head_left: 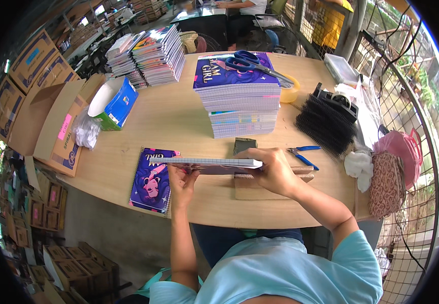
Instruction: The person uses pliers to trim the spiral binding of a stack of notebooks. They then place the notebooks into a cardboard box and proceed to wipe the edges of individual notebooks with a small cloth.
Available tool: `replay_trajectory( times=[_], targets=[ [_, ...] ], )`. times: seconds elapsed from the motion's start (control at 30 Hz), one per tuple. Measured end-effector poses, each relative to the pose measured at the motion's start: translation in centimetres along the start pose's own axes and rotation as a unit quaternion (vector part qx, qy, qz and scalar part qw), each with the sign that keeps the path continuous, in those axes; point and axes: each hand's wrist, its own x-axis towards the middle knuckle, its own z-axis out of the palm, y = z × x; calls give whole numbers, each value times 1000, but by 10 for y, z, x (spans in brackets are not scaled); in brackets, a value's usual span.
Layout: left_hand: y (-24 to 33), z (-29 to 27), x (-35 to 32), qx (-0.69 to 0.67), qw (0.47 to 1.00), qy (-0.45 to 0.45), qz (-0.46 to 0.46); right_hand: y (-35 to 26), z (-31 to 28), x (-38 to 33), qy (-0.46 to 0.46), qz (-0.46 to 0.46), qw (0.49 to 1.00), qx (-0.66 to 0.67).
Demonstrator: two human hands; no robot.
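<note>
Notebook block [214, 162] sits edge-on, our left hand [182, 186] and right hand [275, 172] clamped on it; we see no coil there. At nine o'clock, one coiled notebook [151, 182] looks done; twelve's tall stack [239, 99] and two's black coils [325, 124] seem left.

Thin rectangular pad of white paper with a dark purplish face [214, 163], raised above the wood-toned desk [158, 116] and seen nearly edge-on. Its long side runs left to right, almost level; fine lines mark the pale upper band, and the darker face shows below. The left grip [181, 183] supports the left part; the right grip [271, 171] holds the right end. Binding not discernible.
</note>
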Motion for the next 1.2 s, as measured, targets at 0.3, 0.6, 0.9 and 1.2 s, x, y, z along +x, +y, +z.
replay_trajectory(
  times=[0.3, 0.6, 0.9, 1.2],
  targets=[
    [-15, 70, -39, 55, 995, -81, -30, 27, -55, -61, 23, 119, 990, -72],
    [-20, 105, -48, 2, 999, -46, -22, 118, -28, -115, 38, 79, 907, 412],
    [33, 133, -35, 278, 921, 142, 233, 206, -106, -55, 167, 90, 807, -560],
    [85, 208, 4, 446, 847, -162, 240, 129, -143, -59, 150, -40, 963, -221]
  ],
)
